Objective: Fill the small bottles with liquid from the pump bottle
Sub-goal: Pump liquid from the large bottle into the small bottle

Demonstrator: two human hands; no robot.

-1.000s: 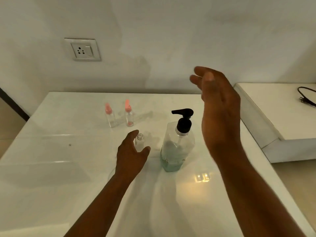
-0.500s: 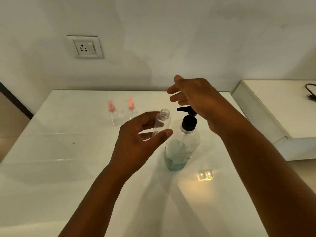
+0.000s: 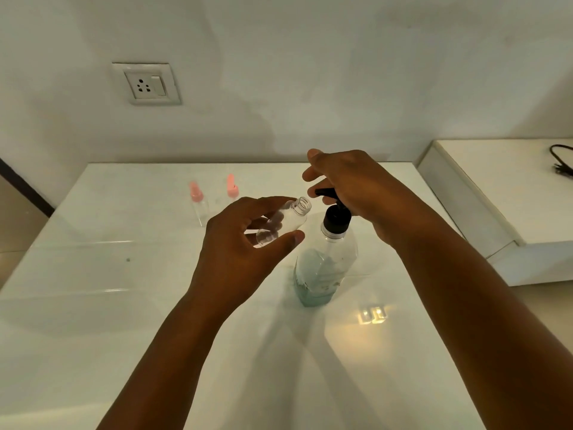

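My left hand (image 3: 245, 243) pinches a small clear bottle (image 3: 286, 220) without a cap, tilted so its open mouth points up and right toward the pump's black nozzle. The pump bottle (image 3: 325, 268), clear with blue-green liquid low inside, stands upright on the white table (image 3: 93, 305). My right hand (image 3: 350, 184) lies palm down over the black pump head, fingers relaxed and spread; whether it touches the head I cannot tell. Two small clear bottles with pink caps (image 3: 196, 200) (image 3: 232, 187) stand upright farther back on the left.
A wall socket (image 3: 145, 84) sits on the wall behind the table. A lower white ledge (image 3: 502, 193) adjoins the table on the right, with a black cable (image 3: 561, 162) on it. A bright light reflection (image 3: 373, 315) lies on the table in front of the pump bottle.
My left hand lifted the uncapped small bottle off the table and tilted its mouth toward the pump nozzle. My right hand came down from mid-air to lie over the pump head.
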